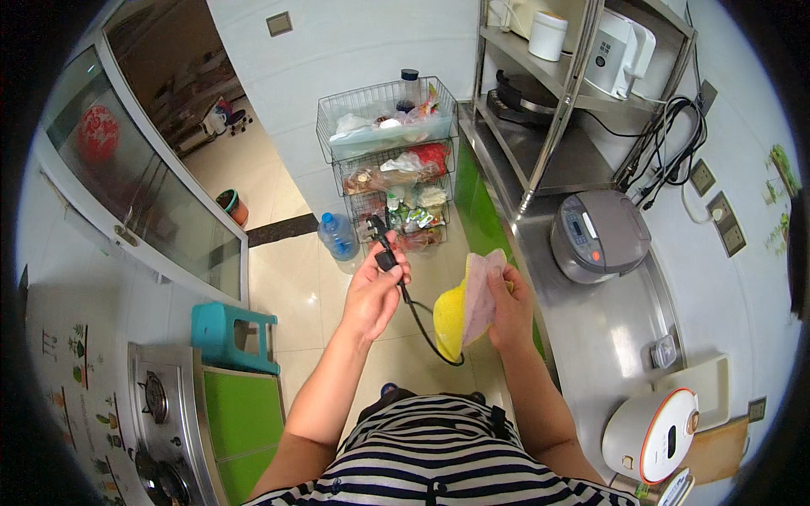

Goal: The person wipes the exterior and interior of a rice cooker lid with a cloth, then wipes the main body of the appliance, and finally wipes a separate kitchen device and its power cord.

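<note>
My left hand (373, 291) holds the end of a black power cord (419, 322) between thumb and fingers, with its plug (378, 229) pointing up and away. The cord loops down toward the yellow side of a two-sided cloth (450, 316). Pinched by its right edge, this yellow and pale pink cloth is in my right hand (511, 307). It hangs folded, and part of the cord is hidden behind it. Both hands are raised in front of my striped shirt, above the tiled floor.
At right, a steel counter (563, 316) bears a grey rice cooker (601, 234), a white round cooker (652, 436) and a metal shelf rack (550, 145). Ahead stand wire baskets (323, 136) and a water bottle (338, 237). A teal stool (215, 332) and gas stove (171, 405) are left.
</note>
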